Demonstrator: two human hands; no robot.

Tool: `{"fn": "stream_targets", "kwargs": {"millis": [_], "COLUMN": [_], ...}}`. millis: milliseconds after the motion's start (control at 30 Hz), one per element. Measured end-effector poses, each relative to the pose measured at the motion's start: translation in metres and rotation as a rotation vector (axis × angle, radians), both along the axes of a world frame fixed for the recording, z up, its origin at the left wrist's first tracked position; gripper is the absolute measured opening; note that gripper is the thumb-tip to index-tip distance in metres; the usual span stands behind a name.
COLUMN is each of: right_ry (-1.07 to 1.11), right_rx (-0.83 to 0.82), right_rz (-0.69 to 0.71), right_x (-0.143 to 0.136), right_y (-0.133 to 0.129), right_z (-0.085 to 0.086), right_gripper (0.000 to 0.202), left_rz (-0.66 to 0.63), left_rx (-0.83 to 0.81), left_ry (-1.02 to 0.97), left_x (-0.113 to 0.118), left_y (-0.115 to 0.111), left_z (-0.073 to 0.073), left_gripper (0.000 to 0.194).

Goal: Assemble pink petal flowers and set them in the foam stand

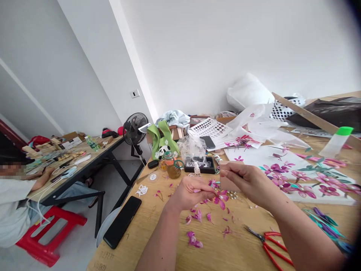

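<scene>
Magenta flower [221, 198] at the fingertips of our left hand [188, 192], just over the wooden table [158, 244] and below the lower left corner of a plain brown card [228, 185]. Our left thumb and forefinger are pressed together at the flower's edge, the other fingers curled in; the exact spot they grip is covered. Our right hand [244, 176] pinches the card near its upper edge, thumb against fingers with no visible gap beyond the card itself. Whether card and flower touch, we cannot tell. Loose petals [198, 215] lie scattered beneath our hands, with pearly beads [232, 195] just beside the card. Red-handled cutters [263, 238] rest near our right forearm, and more pink flowers [306, 189] spread across a white sheet [244, 153] to the right. Beyond our left hand stand a lidded jar [174, 172] and a small white bottle [197, 170]; a black phone [122, 222] lies near the table's left edge. At a second table [114, 146] on the far left, a person in white [12, 199] sits on a red stool [46, 242], near a black fan [135, 128].
</scene>
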State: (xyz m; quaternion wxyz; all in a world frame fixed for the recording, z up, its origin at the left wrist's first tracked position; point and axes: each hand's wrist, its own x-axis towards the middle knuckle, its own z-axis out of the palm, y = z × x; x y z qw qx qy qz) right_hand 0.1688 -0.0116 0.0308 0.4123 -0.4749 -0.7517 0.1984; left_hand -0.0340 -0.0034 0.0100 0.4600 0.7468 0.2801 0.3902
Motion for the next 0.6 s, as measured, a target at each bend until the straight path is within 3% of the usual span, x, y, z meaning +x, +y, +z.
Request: {"fn": "stream_targets", "kwargs": {"millis": [200,333,400,533,600], "right_ry": [-0.001,-0.087,-0.117,-0.062,0.015], "right_rx": [-0.057,-0.175,-0.147,0.032,0.005], "right_rz": [0.068,0.117,0.117,-0.059,-0.138], "right_x": [-0.008,-0.008,-0.004,0.005,0.006], "right_y": [0.004,0.003,0.002,-0.002,-0.006], "right_z": [-0.007,-0.012,-0.012,-0.005,0.002], "right_gripper": [0.032,0.035,0.033,0.037,0.039], "left_rz": [0.111,0.117,0.074,-0.034,-0.058], "left_rx": [-0.234,-0.279,-0.277,-0.258,-0.263], "left_ry": [-0.479,-0.564,-0.604,-0.628,-0.612], "left_x": [-0.004,-0.006,-0.007,-0.008,-0.007], "left_y": [0.009,0.014,0.017,0.021,0.021], "left_z": [-0.008,-0.013,-0.015,-0.019,-0.02], "left_gripper": [0.026,0.027,0.027,0.025,0.026]}}
